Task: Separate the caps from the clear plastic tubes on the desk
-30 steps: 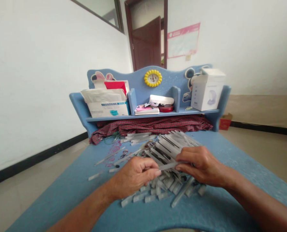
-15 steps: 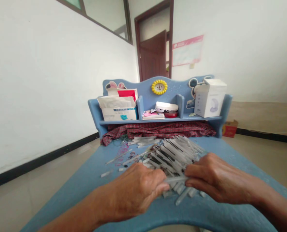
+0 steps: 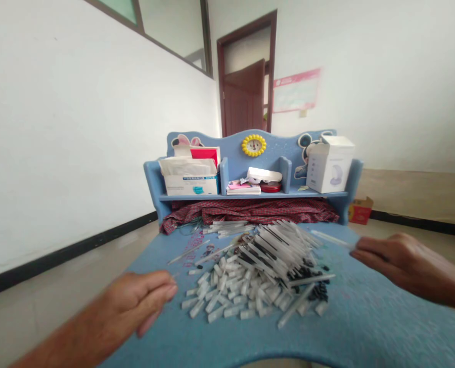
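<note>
My right hand (image 3: pixel 400 263) is closed on one end of a slim translucent pen barrel (image 3: pixel 332 238), which points left above the blue desk (image 3: pixel 250 340). On the left side, my left hand (image 3: pixel 139 304) has its fingers pinched together over the desk. A faint pale tip shows at its fingertips, too small and blurred to name. Between the hands lies a heap of translucent pen barrels (image 3: pixel 277 245), some with dark parts among them. Many short whitish pen caps (image 3: pixel 231 291) are piled in front. Small black plugs (image 3: pixel 320 291) cluster at the right of the heap.
A blue shelf (image 3: pixel 254 195) along the desk's back holds a mask box (image 3: pixel 192 184), a white carton (image 3: pixel 332 166) and a red tin (image 3: pixel 270 187). A checked cloth (image 3: pixel 250 210) lies below it. The desk's front edge curves inward.
My hands have moved apart, left hand to the left and right hand to the right. The barrel that was between them is now in my right hand only.
</note>
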A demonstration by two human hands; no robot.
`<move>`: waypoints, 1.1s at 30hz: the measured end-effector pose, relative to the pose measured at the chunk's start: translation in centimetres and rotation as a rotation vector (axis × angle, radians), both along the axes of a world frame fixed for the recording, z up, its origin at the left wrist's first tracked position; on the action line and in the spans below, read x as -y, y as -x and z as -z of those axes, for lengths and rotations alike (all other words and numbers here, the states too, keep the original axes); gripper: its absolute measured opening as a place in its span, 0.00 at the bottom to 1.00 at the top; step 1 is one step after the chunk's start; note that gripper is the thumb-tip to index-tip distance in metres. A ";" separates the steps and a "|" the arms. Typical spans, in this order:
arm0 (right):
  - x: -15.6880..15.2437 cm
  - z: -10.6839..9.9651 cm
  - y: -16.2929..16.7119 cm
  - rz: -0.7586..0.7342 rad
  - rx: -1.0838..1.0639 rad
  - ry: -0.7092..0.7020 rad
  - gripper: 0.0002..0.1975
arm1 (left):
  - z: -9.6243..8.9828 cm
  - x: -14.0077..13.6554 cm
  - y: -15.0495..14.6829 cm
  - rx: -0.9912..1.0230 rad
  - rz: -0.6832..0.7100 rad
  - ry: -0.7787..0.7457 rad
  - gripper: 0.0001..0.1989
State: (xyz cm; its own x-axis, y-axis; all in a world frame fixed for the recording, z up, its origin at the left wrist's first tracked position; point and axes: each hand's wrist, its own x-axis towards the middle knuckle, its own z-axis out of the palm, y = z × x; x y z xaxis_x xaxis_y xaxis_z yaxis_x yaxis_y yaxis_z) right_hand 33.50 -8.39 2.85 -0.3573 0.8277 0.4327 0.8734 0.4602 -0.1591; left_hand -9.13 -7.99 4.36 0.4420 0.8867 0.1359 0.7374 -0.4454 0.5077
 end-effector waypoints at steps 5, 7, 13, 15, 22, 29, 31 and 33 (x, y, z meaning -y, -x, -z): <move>-5.3 1.4 2.0 0.238 0.158 0.103 0.21 | 0.1 -3.8 -3.3 -0.033 -0.035 -0.067 0.18; -6.4 1.6 3.9 0.282 0.173 0.117 0.20 | 0.6 -4.9 -5.2 -0.027 -0.017 -0.103 0.16; -8.9 2.2 6.4 0.331 0.193 0.121 0.19 | 2.8 -8.4 -7.7 -0.125 0.022 -0.159 0.12; -9.6 2.5 6.7 0.334 0.199 0.112 0.19 | 3.5 -9.4 -8.1 -0.138 0.015 -0.177 0.11; -10.9 3.9 6.3 0.424 0.129 0.060 0.22 | 4.4 -10.8 -8.6 -0.208 -0.008 -0.237 0.10; -11.9 5.7 4.4 0.409 0.007 0.067 0.23 | 3.5 -14.6 -6.5 -0.337 -0.137 -0.229 0.09; -12.0 6.1 3.9 0.384 -0.034 0.073 0.23 | 3.6 -16.3 -6.1 -0.389 -0.176 -0.203 0.08; -12.1 6.5 3.5 0.367 -0.058 0.083 0.22 | 4.2 -17.7 -6.0 -0.436 -0.192 -0.166 0.09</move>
State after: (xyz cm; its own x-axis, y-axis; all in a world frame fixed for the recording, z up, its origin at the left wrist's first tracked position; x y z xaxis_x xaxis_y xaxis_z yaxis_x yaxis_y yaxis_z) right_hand 30.01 3.75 -3.64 -0.0078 0.9293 0.3693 0.9662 0.1022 -0.2368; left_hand -3.09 9.68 0.21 0.3198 0.9397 0.1212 0.9418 -0.3293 0.0680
